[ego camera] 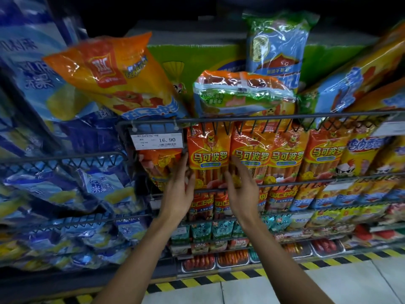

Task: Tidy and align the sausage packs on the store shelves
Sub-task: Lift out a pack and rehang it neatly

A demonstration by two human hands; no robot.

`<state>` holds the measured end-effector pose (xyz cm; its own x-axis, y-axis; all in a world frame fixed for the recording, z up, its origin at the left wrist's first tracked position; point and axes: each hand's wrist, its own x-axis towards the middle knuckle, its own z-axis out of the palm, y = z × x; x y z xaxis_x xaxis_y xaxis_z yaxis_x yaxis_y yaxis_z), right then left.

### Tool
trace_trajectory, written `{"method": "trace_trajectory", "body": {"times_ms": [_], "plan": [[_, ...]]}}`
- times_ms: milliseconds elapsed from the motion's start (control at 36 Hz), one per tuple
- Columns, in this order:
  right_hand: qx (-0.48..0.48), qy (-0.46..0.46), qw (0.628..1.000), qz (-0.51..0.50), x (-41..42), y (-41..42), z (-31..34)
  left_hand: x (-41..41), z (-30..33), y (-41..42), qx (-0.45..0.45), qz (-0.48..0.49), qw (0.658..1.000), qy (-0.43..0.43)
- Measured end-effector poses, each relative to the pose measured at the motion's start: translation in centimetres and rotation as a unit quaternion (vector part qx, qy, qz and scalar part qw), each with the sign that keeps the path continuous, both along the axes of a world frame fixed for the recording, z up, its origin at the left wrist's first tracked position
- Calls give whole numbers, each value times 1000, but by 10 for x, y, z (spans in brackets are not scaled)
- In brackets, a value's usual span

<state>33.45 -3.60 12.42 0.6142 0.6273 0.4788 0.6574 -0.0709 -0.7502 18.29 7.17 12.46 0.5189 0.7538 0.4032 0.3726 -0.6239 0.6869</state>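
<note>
Now, left hand (pixel 178 189), right hand (pixel 243 189), flanking upright sausage pack (pixel 208 159)

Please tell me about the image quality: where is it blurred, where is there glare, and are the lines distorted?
Head view: the blue packs at the left edge are smeared; glare streaks the orange sausage pack between the left hand and right hand; the wire rail bows from wide-angle distortion; the top is dark.
</note>
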Motion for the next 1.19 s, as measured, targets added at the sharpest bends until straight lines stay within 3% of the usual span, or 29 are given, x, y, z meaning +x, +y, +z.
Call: {"method": "trace_trajectory", "body": {"times_ms": [83,222,417,694,889,1056,1194], "plan": [[31,-59,996,-53,5,-13,-12,-5,-13,-21,105,-55,993,-20],[-14,-98,993,-65,28,-12,-11,9,-19,-32,177,-71,978,80],[-50,-98,994,-6,47,-5,-12,28,-12,-27,192,-53,962,186],[-73,-129,989,-22,48,-14,-11,45,-7,-15,248,-53,948,194],[-87,-155,984,-2,60,-18,-10,48,-16,-11,239,-14,949,204],[-40,-137,989,-27,55,-14,18,48,-12,-15,214,-32,960,178],[-79,-141,986,-37,60,9,26,45,-9,-15,217,-43,961,166]]}}
